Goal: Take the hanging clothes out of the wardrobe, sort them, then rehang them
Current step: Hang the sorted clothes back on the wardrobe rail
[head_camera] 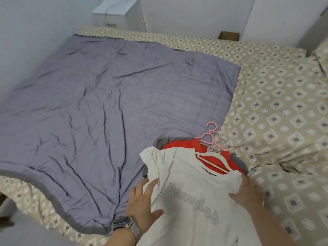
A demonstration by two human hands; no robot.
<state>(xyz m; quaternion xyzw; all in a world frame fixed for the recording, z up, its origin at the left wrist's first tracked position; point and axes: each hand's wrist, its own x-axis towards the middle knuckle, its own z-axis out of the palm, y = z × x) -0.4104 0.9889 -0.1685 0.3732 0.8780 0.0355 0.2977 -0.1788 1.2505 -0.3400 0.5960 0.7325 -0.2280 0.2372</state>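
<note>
I find the left hand (142,201) spread flat, fingers straight, at the left edge of the white T-shirt (191,201); it grasps nothing. The right hand (248,194) lies on the shirt's right shoulder, blurred; its fingers look extended, pressing rather than pinching. A watch (124,222) sits on the left wrist.

The white T-shirt tops a small pile at the near edge of the bed, its white hanger (211,161) inside the collar. Beneath it I see a red garment (184,145), and grey cloth (239,161) under that. A cluster of pink hangers (211,135) projects from the pile's far end, hooks overlapping. The pile rests partly on the grey quilt (106,96), partly on the patterned sheet (275,103).

Risk, in my judgement: the hooks lie tangled, so lifting one garment may drag its neighbours along or pull a collar off its hanger. The pile also sits close to the mattress edge; a careless sweep could slide it to the floor
</note>
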